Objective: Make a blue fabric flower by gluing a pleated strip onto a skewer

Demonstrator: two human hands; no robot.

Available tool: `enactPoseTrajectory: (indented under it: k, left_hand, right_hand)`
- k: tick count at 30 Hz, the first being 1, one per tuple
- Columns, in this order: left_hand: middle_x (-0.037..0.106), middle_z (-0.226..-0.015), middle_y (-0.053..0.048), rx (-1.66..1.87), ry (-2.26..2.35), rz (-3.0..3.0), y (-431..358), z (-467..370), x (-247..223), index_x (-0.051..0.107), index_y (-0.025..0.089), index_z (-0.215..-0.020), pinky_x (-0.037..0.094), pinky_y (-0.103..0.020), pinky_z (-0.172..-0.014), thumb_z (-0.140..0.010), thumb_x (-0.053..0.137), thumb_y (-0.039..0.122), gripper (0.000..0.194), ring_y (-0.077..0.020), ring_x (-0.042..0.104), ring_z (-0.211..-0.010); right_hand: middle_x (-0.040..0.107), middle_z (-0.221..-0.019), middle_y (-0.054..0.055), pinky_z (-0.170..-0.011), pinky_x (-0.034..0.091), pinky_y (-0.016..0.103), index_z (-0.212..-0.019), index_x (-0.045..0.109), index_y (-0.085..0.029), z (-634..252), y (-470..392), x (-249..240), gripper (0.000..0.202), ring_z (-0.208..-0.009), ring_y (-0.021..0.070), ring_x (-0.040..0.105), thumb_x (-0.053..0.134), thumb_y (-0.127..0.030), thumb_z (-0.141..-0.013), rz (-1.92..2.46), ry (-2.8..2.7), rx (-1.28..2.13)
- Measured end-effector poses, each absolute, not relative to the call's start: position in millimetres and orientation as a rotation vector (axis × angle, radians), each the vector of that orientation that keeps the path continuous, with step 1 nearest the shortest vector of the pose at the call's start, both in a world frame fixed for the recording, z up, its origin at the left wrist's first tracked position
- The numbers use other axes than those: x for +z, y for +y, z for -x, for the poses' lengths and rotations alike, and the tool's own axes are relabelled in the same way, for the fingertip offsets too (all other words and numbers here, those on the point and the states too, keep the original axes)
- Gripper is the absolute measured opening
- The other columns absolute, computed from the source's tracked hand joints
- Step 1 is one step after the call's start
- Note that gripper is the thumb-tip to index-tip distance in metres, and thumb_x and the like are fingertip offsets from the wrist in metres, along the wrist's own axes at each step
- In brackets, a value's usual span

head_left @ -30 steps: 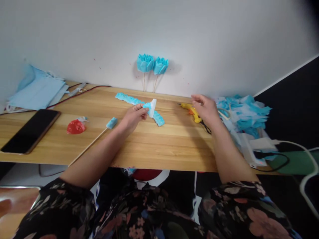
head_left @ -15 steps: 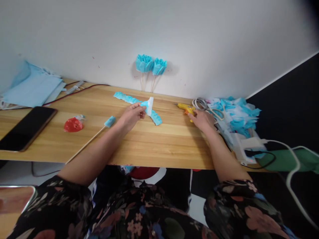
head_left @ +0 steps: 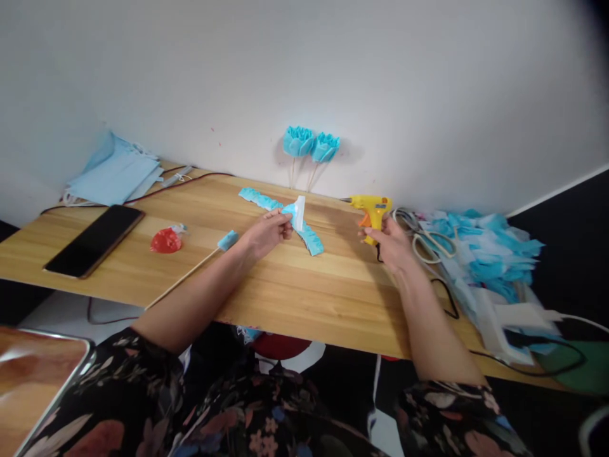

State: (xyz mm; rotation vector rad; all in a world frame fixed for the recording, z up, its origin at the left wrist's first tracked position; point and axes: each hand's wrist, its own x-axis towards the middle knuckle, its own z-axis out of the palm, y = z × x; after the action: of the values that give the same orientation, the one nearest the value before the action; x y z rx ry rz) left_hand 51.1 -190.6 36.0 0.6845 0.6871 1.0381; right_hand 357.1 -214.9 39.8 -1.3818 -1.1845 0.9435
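Observation:
Between the thumb and fingers of my left hand point(head_left: 269, 233) is a small blue-and-white fabric piece point(head_left: 297, 213), held above a blue ruffled strip point(head_left: 261, 199) on the table. My right hand point(head_left: 387, 244) grips the handle of a yellow hot glue gun point(head_left: 372, 205), raised off the tabletop with its nozzle pointing left. Near my left forearm lies a wooden stick point(head_left: 183, 279) with a blue wrapped tip point(head_left: 228, 240). Two blue fabric flowers point(head_left: 299, 141) on thin sticks lean against the wall.
Face masks point(head_left: 115, 174) lie stacked at the back left, with a phone point(head_left: 95, 241) and a red piece point(head_left: 166, 240) in front. To the right are scissors point(head_left: 434, 246), a heap of blue and white scraps point(head_left: 495, 247) and a white power strip point(head_left: 504, 330) with cables.
My right hand has closed around the glue gun and lifted it off the table. The left hand still holds the fabric piece. The whole view has shifted slightly.

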Motion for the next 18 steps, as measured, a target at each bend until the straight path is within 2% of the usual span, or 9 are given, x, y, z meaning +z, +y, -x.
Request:
enactPoseTrajectory:
  k: [3,7,10,14,18]
  left_hand:
    - [0.059,-0.064,0.000,1.030,0.663,-0.688,-190.0,-50.2,34.6,0.060,0.016,-0.073,0.041,-0.026,-0.063,-0.081,0.080,0.017,0.021,-0.0104,0.054,-0.061]
    - [0.059,-0.065,0.000,1.031,0.659,-0.699,-189.2,-48.9,32.6,0.059,0.016,-0.072,0.041,-0.027,-0.064,-0.081,0.081,0.020,0.024,-0.0108,0.055,-0.062]
    - [0.059,-0.065,0.000,1.022,0.666,-0.698,-189.2,-48.8,32.1,0.058,0.016,-0.071,0.040,-0.027,-0.063,-0.081,0.080,0.018,0.024,-0.0110,0.055,-0.062]
    - [0.059,-0.065,0.000,1.016,0.671,-0.708,-189.9,-50.2,32.5,0.058,0.017,-0.072,0.038,-0.028,-0.062,-0.082,0.080,0.017,0.024,-0.0110,0.054,-0.060]
    - [0.059,-0.064,0.000,1.015,0.682,-0.716,-190.2,-51.3,32.5,0.058,0.017,-0.070,0.038,-0.029,-0.062,-0.084,0.080,0.017,0.026,-0.0108,0.053,-0.059]
  right_hand:
    - [0.068,-0.081,-0.003,-0.061,0.051,0.024,-0.096,0.065,-0.025,-347.3,-229.0,44.8,0.039,-0.064,0.0110,0.060,0.084,-0.027,-0.062,1.253,-1.153,1.107]
    - [0.062,-0.074,-0.002,-0.058,0.049,0.025,-0.089,0.065,-0.023,-337.1,-241.1,55.7,0.035,-0.064,0.0120,0.056,0.085,-0.030,-0.061,1.163,-1.112,1.287]
    - [0.066,-0.077,0.001,-0.054,0.048,0.026,-0.087,0.064,-0.023,-329.9,-245.7,61.7,0.034,-0.066,0.0145,0.058,0.085,-0.033,-0.062,1.195,-1.116,1.304]
    - [0.075,-0.093,0.006,-0.048,0.043,0.024,-0.092,0.066,-0.024,-323.4,-249.6,64.5,0.035,-0.071,0.0165,0.061,0.085,-0.037,-0.064,1.220,-1.124,1.322]
    - [0.077,-0.090,0.008,-0.042,0.033,0.024,-0.087,0.068,-0.023,-323.1,-250.7,58.8,0.034,-0.059,0.0133,0.053,0.083,-0.049,-0.070,1.200,-1.206,1.346]
